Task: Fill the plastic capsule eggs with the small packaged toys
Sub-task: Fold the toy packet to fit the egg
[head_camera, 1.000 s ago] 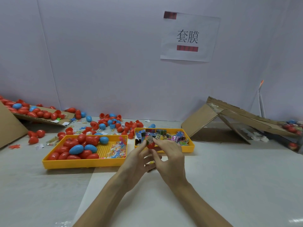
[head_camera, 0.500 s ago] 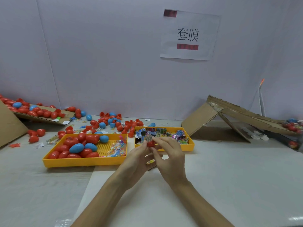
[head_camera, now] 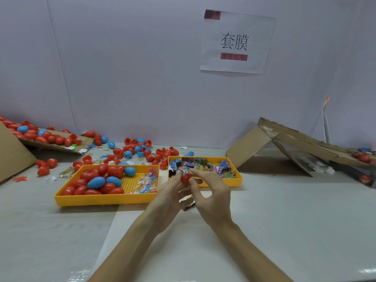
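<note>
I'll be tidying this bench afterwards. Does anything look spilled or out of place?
Yes. Loose capsule eggs lie scattered over the table behind the left yellow tray, outside any container, with stray toy packets among them. At right, a torn cardboard box sits collapsed like a ramp.

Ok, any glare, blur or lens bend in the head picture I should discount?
Head view: soft, even light, faint shadow under the large tray; glare streaks on the table at the bottom edge; wide-angle bend leans the left wall seam; the red egg in the left hand looks slightly smeared; the wall sign reads sharp.
</note>
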Tool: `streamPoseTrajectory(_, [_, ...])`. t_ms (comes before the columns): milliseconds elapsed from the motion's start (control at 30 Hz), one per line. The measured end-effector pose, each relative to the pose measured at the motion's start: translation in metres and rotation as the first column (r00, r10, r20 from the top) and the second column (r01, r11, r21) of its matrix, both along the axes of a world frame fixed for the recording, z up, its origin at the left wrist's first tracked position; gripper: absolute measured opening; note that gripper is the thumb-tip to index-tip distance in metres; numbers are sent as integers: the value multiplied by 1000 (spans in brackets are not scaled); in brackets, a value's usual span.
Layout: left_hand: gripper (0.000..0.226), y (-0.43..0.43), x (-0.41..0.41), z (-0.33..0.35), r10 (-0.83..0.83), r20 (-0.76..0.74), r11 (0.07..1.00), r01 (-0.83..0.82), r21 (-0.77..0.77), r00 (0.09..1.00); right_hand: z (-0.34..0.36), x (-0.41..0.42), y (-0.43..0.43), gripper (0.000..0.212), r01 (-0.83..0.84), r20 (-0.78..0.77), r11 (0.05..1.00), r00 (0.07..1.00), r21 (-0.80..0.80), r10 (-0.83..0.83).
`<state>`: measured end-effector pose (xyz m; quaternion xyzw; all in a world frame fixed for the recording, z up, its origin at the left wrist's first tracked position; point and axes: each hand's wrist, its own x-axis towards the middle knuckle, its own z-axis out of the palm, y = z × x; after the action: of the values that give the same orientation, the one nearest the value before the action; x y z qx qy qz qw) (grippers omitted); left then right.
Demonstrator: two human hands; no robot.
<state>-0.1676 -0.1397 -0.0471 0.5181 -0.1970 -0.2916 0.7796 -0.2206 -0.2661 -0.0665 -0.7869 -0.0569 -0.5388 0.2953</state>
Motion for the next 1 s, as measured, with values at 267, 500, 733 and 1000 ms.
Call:
streamPoseTrajectory(267, [45,1,-2,3,54,71,995,-60,86,996,1,1,-7,13,37,19,998,999,-47,-37])
streamPoseTrajectory(500, [51,2,-3,2,74,163,992,-89,88,984,-1,2,-10,16,88,42,991,996,-104,-85])
streamPoseTrajectory(733, [43,2,-5,2,77,184,986,-102,130,980,1,0,-11,12,156,73,965,987,-212,-144])
streamPoseTrajectory(1000, [47,0,-3,3,115,223,982,-144,120,968,1,0,-13,12,158,22,952,987,-262,-158])
